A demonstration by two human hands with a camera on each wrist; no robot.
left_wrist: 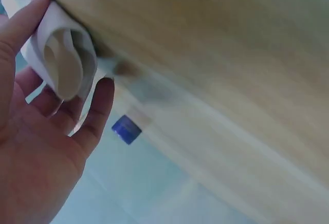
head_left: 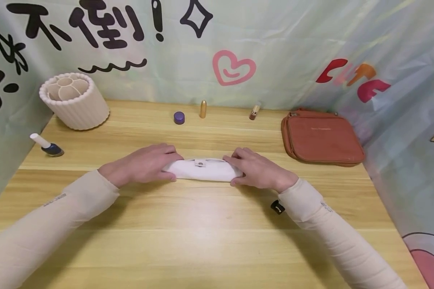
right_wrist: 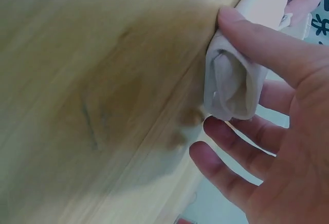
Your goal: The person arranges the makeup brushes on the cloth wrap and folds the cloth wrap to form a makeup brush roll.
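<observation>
White rolled pouch (head_left: 202, 169) lies mid-surface (head_left: 217, 241), small snap tab on top. Left hand (head_left: 141, 164) covers its left end, right hand (head_left: 258, 172) its right end; both ends hidden under the fingers in head view. Left wrist view: thumb (left_wrist: 23, 21) on one side of the roll's open end, fingers (left_wrist: 97, 111) on the other, loosely wrapped round it. Right wrist view: thumb (right_wrist: 257, 36) over the top, fingers (right_wrist: 231, 142) spread below the roll end, so holding it but not tightly; fingertip contact underneath hard to make out. Both wrist views blurred, surface smeared. Inside of the roll only seen as folded layers.

Behind: purple cap (head_left: 179, 117), gold tube (head_left: 203, 109), small brown bottle (head_left: 254, 113), label unreadable. Brown bag (head_left: 320, 138) back right, embossed text too small to read. Ribbed cream holder (head_left: 74, 100) back left, nail polish bottle (head_left: 47, 145) lying near left edge. Small black tag (head_left: 277, 206) at the right sleeve, partly hidden. Backdrop lettering cut off at frame edges.
</observation>
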